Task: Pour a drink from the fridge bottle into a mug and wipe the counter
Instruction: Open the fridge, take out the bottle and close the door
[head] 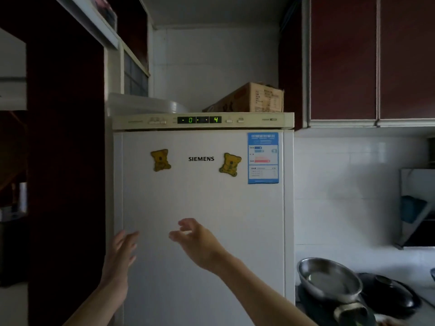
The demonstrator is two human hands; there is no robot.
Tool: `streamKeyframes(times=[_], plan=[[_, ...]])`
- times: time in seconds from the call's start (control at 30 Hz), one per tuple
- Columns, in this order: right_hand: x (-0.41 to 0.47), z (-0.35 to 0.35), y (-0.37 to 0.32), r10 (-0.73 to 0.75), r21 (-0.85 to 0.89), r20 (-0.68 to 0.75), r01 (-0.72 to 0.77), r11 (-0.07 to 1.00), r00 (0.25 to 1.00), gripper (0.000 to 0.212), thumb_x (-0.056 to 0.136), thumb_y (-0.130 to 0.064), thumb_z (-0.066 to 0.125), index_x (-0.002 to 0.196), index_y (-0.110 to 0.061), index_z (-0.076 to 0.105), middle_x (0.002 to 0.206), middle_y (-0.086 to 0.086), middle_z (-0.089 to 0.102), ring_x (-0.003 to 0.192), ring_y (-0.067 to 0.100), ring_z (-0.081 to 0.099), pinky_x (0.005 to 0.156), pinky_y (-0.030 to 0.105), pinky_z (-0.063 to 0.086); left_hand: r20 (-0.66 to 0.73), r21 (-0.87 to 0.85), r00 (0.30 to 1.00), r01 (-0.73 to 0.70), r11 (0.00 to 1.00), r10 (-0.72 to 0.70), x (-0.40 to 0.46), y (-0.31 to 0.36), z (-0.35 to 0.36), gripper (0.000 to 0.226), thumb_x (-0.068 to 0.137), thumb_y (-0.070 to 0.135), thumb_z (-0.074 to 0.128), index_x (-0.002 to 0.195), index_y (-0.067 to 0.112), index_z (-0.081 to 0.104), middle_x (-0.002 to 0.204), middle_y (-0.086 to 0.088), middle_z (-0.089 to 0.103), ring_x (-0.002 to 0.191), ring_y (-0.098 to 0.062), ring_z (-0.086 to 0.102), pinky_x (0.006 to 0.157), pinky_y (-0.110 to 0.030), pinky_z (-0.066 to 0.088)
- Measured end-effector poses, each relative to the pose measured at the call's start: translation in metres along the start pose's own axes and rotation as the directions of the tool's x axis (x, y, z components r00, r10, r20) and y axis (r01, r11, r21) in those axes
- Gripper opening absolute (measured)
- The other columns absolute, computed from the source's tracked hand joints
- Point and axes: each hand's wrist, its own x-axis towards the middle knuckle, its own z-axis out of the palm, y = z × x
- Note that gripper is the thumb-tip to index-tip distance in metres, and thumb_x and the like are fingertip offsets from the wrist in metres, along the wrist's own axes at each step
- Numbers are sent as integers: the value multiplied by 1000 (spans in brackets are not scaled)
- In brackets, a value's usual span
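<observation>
The tall white metal fridge door point(202, 208), shut w/ the bottle hidden behind it, is standing upright, its left vertical edge lying just beside the left hand point(122, 252), fingers spread & empty, while the right hand point(195, 241), loosely curled & empty, is hovering mid-door.

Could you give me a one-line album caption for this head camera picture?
Both empty hands, left and right, reach toward the closed white fridge door beneath two bear magnets.
</observation>
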Motion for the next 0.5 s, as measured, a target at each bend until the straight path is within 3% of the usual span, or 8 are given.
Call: streamKeyframes(times=[0.13,0.23,0.3,0.37,0.43,0.5], plan=[[31,28,-34,-201,-437,78,215,874,977,70,96,-54,50,154,-21,29,159,5,34,141,28,39,113,43,35,18,210,997,-76,975,74,31,4,-4,93,76,53,74,149,20,28,155,-11,35,138,-30,40,109,-50,36],[56,58,-51,-289,-600,135,310,738,948,69,98,-49,49,155,-15,27,160,10,32,143,32,35,114,48,34,47,358,991,-131,925,122,72,1,-18,119,49,75,68,149,22,29,153,-15,33,136,-34,42,103,-54,43],[71,77,-54,-328,-664,200,374,648,923,65,98,-42,52,152,-11,31,156,13,36,141,33,36,114,48,33,90,496,986,-167,852,141,96,-6,-27,117,49,73,67,148,22,31,151,-17,36,132,-38,44,100,-57,46],[90,99,-54,-352,-723,227,399,564,908,63,97,-40,53,149,-10,35,153,15,39,138,34,38,114,47,33,123,626,979,-206,752,165,115,-17,-37,98,67,58,75,147,21,32,147,-20,40,126,-41,49,95,-58,49],[112,113,-53,-365,-791,224,388,473,904,60,97,-38,53,148,-11,36,152,14,39,138,33,37,116,47,29,156,696,970,-242,676,186,122,-26,-41,87,79,46,72,149,20,27,146,-19,40,124,-39,51,94,-54,50],[135,129,-51,-332,-855,243,363,371,911,62,98,-39,51,150,-13,33,157,13,31,145,33,27,122,48,17,201,700,960,-279,657,193,130,-34,-50,92,79,44,74,151,17,23,150,-17,38,129,-36,48,99,-48,47]])
